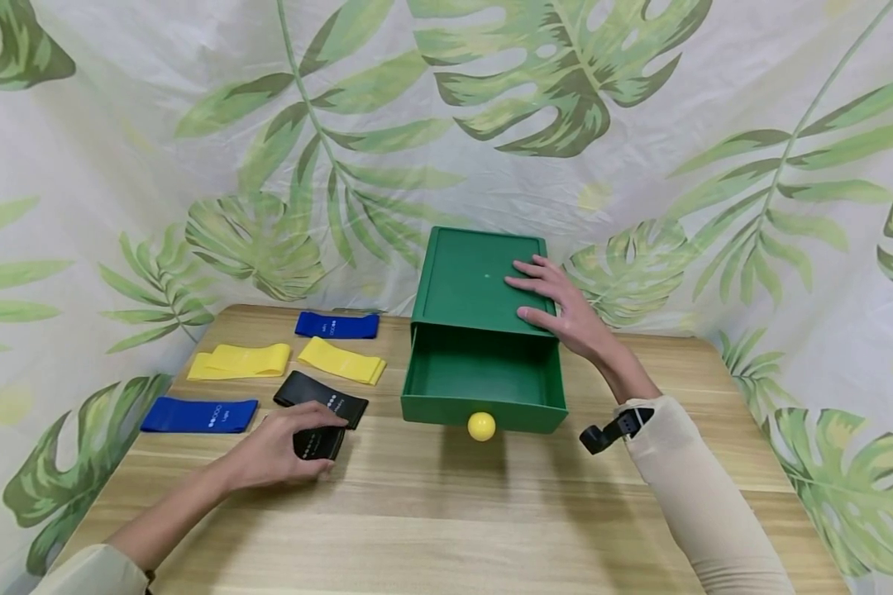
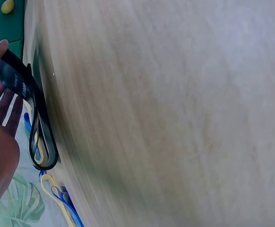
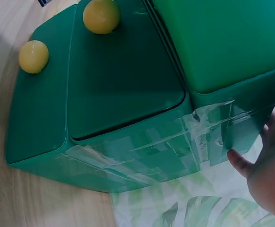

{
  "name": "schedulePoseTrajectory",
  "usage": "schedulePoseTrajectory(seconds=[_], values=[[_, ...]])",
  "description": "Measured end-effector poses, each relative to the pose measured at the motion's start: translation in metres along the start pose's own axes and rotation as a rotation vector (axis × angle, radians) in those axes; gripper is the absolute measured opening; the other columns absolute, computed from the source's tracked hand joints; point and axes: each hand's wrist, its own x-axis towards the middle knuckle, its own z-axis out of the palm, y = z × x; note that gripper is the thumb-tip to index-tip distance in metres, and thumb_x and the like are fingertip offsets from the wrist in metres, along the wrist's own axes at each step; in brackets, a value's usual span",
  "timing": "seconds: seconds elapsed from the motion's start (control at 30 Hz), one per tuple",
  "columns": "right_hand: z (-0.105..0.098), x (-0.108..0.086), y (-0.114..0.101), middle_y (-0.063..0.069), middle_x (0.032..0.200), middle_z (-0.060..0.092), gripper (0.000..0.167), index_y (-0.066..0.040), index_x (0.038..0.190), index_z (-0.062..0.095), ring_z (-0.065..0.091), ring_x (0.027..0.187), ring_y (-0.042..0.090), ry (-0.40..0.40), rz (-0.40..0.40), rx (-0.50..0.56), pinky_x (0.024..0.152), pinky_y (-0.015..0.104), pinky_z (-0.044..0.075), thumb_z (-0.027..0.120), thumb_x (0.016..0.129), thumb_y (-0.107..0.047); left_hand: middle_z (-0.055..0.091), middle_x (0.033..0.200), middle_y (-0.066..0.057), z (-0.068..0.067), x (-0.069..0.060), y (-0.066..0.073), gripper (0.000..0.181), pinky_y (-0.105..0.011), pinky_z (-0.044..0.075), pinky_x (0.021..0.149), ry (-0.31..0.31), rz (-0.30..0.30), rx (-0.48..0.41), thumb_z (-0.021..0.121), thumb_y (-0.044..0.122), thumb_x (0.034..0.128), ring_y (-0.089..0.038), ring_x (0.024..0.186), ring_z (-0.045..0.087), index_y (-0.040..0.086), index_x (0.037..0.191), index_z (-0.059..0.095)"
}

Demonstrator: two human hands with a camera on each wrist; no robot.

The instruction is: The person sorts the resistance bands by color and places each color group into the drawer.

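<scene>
My left hand (image 1: 271,450) grips a black resistance band (image 1: 320,446) at the left of the table. In the left wrist view that looped band (image 2: 17,80) is between thumb and fingers. A second black band (image 1: 320,397) lies just behind it, partly covered by my fingers. My right hand (image 1: 561,306) rests with spread fingers on the top right edge of a green drawer cabinet (image 1: 484,277). The cabinet's top drawer (image 1: 484,368), with a yellow ball knob (image 1: 481,426), is pulled out and looks bare inside.
Two yellow bands (image 1: 241,361) and two blue bands (image 1: 199,415) lie left of the cabinet. Lower drawers (image 3: 38,104) with yellow knobs are pushed in. Clear tape (image 3: 201,130) runs along the cabinet's side. A leaf-patterned cloth (image 1: 372,149) hangs behind the wooden table (image 1: 446,529).
</scene>
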Motion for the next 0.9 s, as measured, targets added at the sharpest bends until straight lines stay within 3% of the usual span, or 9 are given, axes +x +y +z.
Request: schedulePoseTrajectory(seconds=[0.13,0.37,0.47,0.57,0.73,0.9], values=[[0.0,0.0,0.0,0.012,0.167,0.042,0.051,-0.01,0.151,0.06,0.016,0.162,0.034,0.004,-0.004,0.0,0.129,0.065,0.009,0.068,0.101,-0.018,0.072,0.122,0.008,-0.004,-0.001,0.0,0.057,-0.041,0.06,0.09,0.053,-0.022,-0.04,0.097,0.018,0.0748,-0.015,0.111,0.068,0.014,0.128,0.076],[0.0,0.0,0.0,0.012,0.167,0.041,0.051,-0.009,0.151,0.06,0.015,0.163,0.033,0.009,-0.009,0.006,0.129,0.065,0.009,0.068,0.101,-0.016,0.071,0.12,0.007,-0.012,-0.002,0.003,0.056,-0.035,0.061,0.08,0.174,-0.087,-0.113,0.097,0.015,0.0757,-0.013,0.104,0.071,0.021,0.128,0.077],[0.001,0.0,0.0,0.012,0.167,0.041,0.051,-0.01,0.151,0.06,0.015,0.163,0.032,0.006,-0.009,0.005,0.129,0.065,0.009,0.067,0.101,-0.017,0.071,0.119,0.007,-0.015,-0.003,0.005,0.057,-0.032,0.062,0.087,0.213,-0.117,-0.186,0.096,0.011,0.0769,-0.01,0.104,0.073,0.023,0.129,0.076],[0.0,0.0,0.0,0.012,0.167,0.041,0.051,-0.01,0.151,0.06,0.014,0.163,0.032,0.005,-0.008,0.005,0.129,0.065,0.009,0.067,0.101,-0.017,0.07,0.122,0.003,-0.018,-0.003,0.01,0.057,-0.028,0.061,0.092,0.24,-0.136,-0.264,0.095,0.005,0.0776,-0.008,0.107,0.072,0.016,0.13,0.075],[0.0,-0.001,0.0,0.012,0.167,0.041,0.05,-0.01,0.151,0.06,0.014,0.163,0.032,0.007,-0.007,0.003,0.129,0.065,0.009,0.067,0.102,-0.016,0.069,0.126,-0.007,-0.025,0.001,0.019,0.057,-0.023,0.057,0.096,0.276,-0.124,-0.343,0.092,-0.004,0.0777,-0.007,0.108,0.07,0.002,0.131,0.072],[0.001,-0.001,0.001,0.012,0.167,0.041,0.05,-0.01,0.151,0.06,0.014,0.163,0.032,0.006,-0.003,0.003,0.129,0.065,0.008,0.066,0.102,-0.017,0.068,0.127,-0.014,-0.03,0.005,0.029,0.059,-0.019,0.056,0.095,0.329,-0.097,-0.39,0.089,-0.01,0.0771,-0.008,0.107,0.07,0.002,0.132,0.071]])
